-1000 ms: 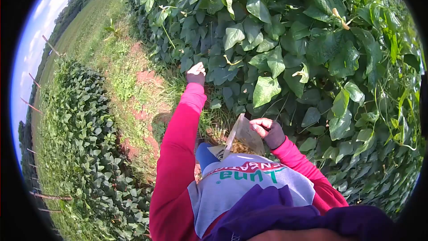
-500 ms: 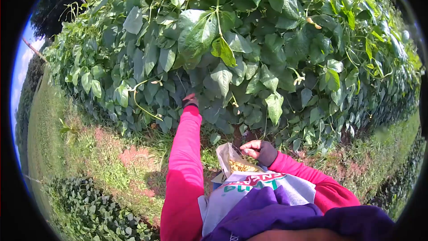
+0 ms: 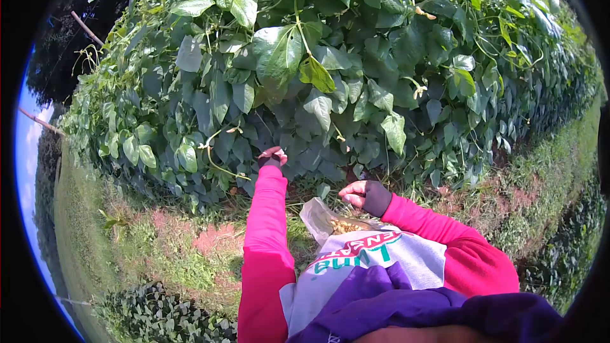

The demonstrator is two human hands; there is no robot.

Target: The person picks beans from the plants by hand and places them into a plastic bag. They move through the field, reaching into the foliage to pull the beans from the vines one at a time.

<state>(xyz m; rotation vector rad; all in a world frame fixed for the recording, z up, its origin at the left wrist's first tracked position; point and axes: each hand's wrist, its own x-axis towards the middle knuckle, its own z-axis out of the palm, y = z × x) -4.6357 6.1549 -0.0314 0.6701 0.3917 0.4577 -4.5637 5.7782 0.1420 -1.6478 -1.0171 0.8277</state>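
My left hand (image 3: 273, 155), in a dark wrist cuff, is at the lower front of the leafy vine wall (image 3: 279, 51). Its fingers are curled together among shaded leaves; what they hold, if anything, is too small to make out. My right hand (image 3: 357, 194) hangs just above and right of an open pale bag (image 3: 315, 217) at my waist. Its fingers are drawn together, their contents hidden. Inside the bag lie many small yellow pieces (image 3: 346, 225). A pale flower cluster on a curved stem (image 3: 208, 145) hangs left of my left hand.
Grass with bare reddish soil (image 3: 217, 239) runs along the foot of the vines. Low leafy plants (image 3: 162, 314) grow at the lower left. A slanted pole (image 3: 40, 121) stands at the far left. Another small pale flower (image 3: 419, 91) hangs on the right.
My left hand has drawn back a little from the leaves, and more of its fingers shows. My right hand stays by the bag, slightly higher. The whole view has shifted somewhat.
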